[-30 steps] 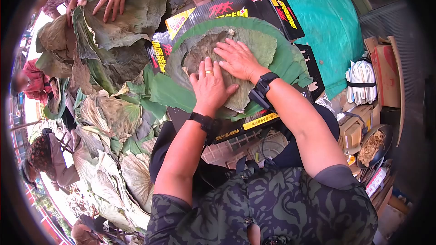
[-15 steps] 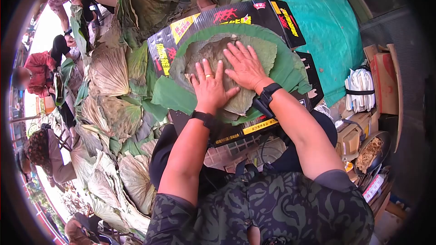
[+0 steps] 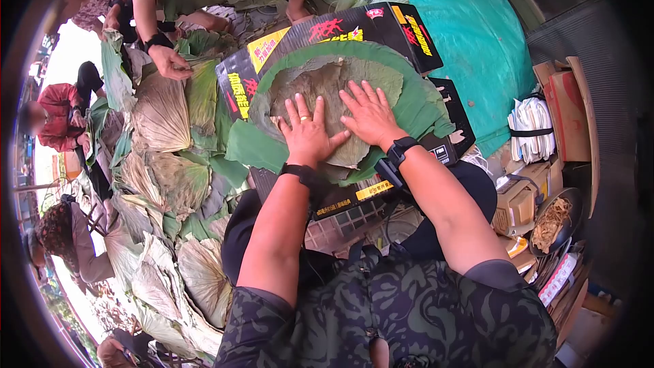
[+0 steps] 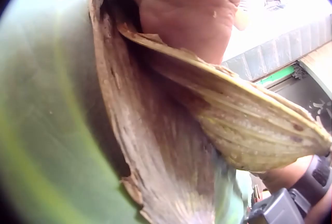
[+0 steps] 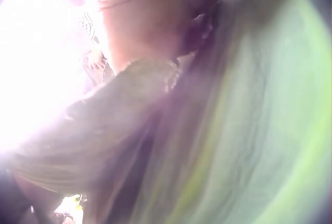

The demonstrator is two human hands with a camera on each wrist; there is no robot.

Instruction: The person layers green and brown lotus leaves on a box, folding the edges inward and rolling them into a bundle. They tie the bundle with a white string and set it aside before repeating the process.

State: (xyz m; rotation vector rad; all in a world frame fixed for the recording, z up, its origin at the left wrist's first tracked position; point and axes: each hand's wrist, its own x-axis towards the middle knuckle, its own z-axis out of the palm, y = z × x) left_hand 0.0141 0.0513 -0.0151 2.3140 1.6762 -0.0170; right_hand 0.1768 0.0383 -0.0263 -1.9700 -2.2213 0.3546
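My left hand (image 3: 310, 135) lies flat with spread fingers on a dry, brownish-grey leaf (image 3: 289, 85). Beside it, my right hand (image 3: 372, 116) presses the same leaf, its fingers straight and fanned out. Larger green leaves (image 3: 417, 119) spread out beneath the dry one, over a black printed cardboard box (image 3: 293, 33). In the left wrist view, the dry leaf's edge (image 4: 249, 125) folds up under my palm (image 4: 187, 16), with green leaf surface (image 4: 41, 120) alongside. The right wrist view is blurred and overexposed, showing my palm (image 5: 150, 22) against the leaves (image 5: 244, 120).
Dried leaves (image 3: 163, 112) pile up on the left. Another person's hand (image 3: 170, 61) reaches over them. A teal tarp (image 3: 463, 41) covers the back right. Cartons (image 3: 572, 116), bundled white sheets (image 3: 531, 126) and a pan of brown strips (image 3: 552, 225) stand at right.
My hands stay on the leaf; their fingers have spread wider and the right hand has slid slightly toward me. The other person's large leaves have moved up and away, uncovering the pile at left.
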